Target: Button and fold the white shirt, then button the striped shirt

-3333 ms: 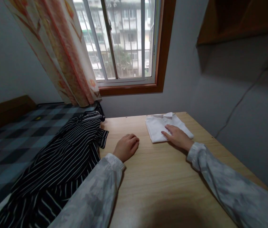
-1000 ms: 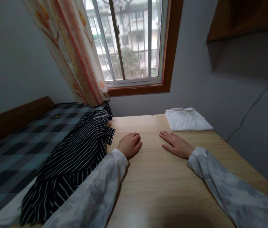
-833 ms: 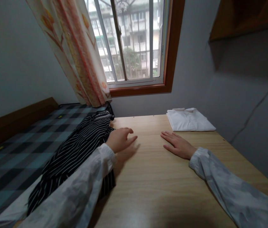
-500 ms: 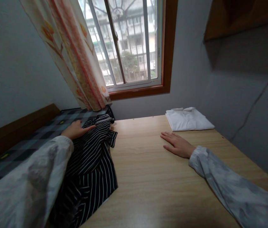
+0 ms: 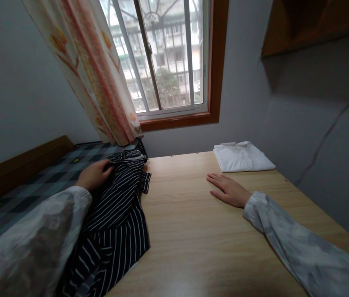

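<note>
A black shirt with white stripes (image 5: pixel 121 202) lies rumpled along the left side of the wooden table (image 5: pixel 186 222), its collar end toward the window. My left hand (image 5: pixel 94 175) is at the shirt's upper left edge, thumb and fingers closed on the cloth; the fingertips are partly hidden. My right hand (image 5: pixel 228 189) rests flat on the tabletop, palm down, fingers stretched and holding nothing. Just beyond it sits a folded white shirt (image 5: pixel 244 157), collar toward the wall.
Left of the table is a bed with a dark checked cover (image 5: pixel 47 175) and a wooden rail (image 5: pixel 22 156). A flowered curtain (image 5: pixel 90 82) hangs beside the window (image 5: pixel 165 62). A wooden shelf (image 5: pixel 310 29) juts from the right wall, with a cable (image 5: pixel 325 138) below.
My left hand has gone from lying with its thumb stretched over the striped shirt to closing on the shirt's edge. My right hand stays flat on the table. The view has shifted slightly.
</note>
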Demonstrator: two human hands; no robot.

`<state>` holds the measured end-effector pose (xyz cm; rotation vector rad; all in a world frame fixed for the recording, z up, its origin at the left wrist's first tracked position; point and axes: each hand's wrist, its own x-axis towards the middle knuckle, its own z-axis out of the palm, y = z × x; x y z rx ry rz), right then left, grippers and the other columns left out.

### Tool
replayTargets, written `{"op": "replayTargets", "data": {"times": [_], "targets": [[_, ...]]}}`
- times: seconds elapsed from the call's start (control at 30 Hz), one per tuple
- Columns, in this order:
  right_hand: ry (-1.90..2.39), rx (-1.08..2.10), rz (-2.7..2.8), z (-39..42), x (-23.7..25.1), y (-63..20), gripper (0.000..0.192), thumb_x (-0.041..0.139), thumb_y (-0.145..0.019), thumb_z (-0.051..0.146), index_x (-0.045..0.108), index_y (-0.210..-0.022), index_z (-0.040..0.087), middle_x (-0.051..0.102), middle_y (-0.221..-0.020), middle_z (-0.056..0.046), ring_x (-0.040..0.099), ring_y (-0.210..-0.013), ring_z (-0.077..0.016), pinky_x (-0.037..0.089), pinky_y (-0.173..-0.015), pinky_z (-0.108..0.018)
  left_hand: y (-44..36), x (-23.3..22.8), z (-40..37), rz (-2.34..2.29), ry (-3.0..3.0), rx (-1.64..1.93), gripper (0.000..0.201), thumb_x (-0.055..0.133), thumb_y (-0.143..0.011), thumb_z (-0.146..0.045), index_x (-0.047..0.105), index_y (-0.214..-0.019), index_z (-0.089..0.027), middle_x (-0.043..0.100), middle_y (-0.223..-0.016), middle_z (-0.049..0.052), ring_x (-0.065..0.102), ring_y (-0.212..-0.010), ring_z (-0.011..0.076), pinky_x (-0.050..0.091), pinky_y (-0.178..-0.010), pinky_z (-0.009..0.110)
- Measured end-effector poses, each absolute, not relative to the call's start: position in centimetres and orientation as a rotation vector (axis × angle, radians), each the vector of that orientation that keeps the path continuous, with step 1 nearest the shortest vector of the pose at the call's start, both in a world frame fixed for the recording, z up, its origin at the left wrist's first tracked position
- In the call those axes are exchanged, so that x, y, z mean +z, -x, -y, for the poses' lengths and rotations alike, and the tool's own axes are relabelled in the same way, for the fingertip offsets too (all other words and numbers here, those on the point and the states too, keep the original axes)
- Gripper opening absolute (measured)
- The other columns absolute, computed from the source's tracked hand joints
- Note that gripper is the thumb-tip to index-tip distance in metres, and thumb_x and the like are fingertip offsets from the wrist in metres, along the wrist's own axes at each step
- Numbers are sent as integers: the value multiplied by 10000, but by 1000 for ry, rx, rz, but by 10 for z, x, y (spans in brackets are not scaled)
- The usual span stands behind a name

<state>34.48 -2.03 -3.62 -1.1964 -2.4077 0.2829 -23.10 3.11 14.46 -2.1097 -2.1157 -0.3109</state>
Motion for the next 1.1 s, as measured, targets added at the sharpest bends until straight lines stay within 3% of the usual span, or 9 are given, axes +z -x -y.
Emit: {"op": "replayTargets", "data": {"times": [0.2, 0.37, 0.57, 0.7, 0.8, 0.9, 1.0, 1.1], "targets": [[1191, 286, 2396, 21, -37, -344, 636, 548, -1097, 513, 497, -1683, 270, 438, -1747, -98, 407, -1631, -324, 309, -1347, -583, 140, 154, -30, 1779, 2439, -449, 448, 509, -987, -564, 758, -1119, -216, 808, -1105, 85, 717, -981, 278, 513, -857, 330], [1141, 262, 2345, 21, -39, -345, 601, 585, -1078, 503, 571, -1628, 263, 509, -1705, -114, 469, -1593, -322, 356, -1330, -559, 50, 128, -26, 1629, 2639, -547, 370, 566, -1007, -478, 810, -1120, -224, 836, -1073, 91, 753, -959, 271, 533, -875, 347], [1177, 226, 2210, 19, -43, -343, 648, 622, -1045, 492, 558, -1617, 196, 592, -1623, -182, 567, -1506, -352, 433, -1285, -567, -42, 93, -33, 1595, 2832, -855, 275, 632, -982, -363, 829, -1077, -197, 840, -1082, 99, 760, -1004, 273, 554, -943, 364], [1209, 273, 2133, 21, -36, -342, 647, 603, -1055, 551, 574, -1586, 184, 647, -1554, -194, 628, -1426, -364, 478, -1234, -574, -84, 90, -38, 1684, 3072, -1068, 329, 580, -1010, -393, 806, -1062, -160, 832, -1094, 95, 752, -1024, 247, 552, -979, 346], [1196, 415, 2042, 24, -26, -340, 602, 564, -1075, 566, 595, -1560, 211, 684, -1514, -163, 655, -1384, -356, 500, -1208, -566, -88, 95, -43, 1725, 3254, -1000, 438, 507, -1049, -493, 789, -1095, -162, 825, -1134, 96, 757, -1014, 231, 569, -934, 326], [1172, 587, 1866, 21, -22, -334, 528, 551, -1081, 575, 653, -1488, 255, 734, -1444, -127, 696, -1318, -334, 548, -1158, -536, -69, 99, -51, 1673, 3155, -786, 401, 595, -995, -498, 774, -1143, -171, 814, -1159, 115, 754, -985, 245, 568, -878, 335], [1153, 649, 1693, 9, -29, -321, 510, 673, -1004, 581, 705, -1380, 238, 787, -1317, -132, 747, -1202, -325, 588, -1091, -516, -44, 95, -56, 1581, 3067, -534, 469, 776, -854, -545, 766, -1152, -183, 811, -1146, 123, 744, -1002, 276, 554, -875, 348], [1241, 624, 1534, -7, -39, -306, 513, 779, -890, 551, 730, -1261, 201, 822, -1086, -119, 775, -981, -300, 622, -958, -484, -31, 84, -53, 1541, 3111, -351, 578, 811, -796, -648, 756, -1163, -206, 811, -1070, 94, 730, -922, 260, 529, -806, 328]]}}
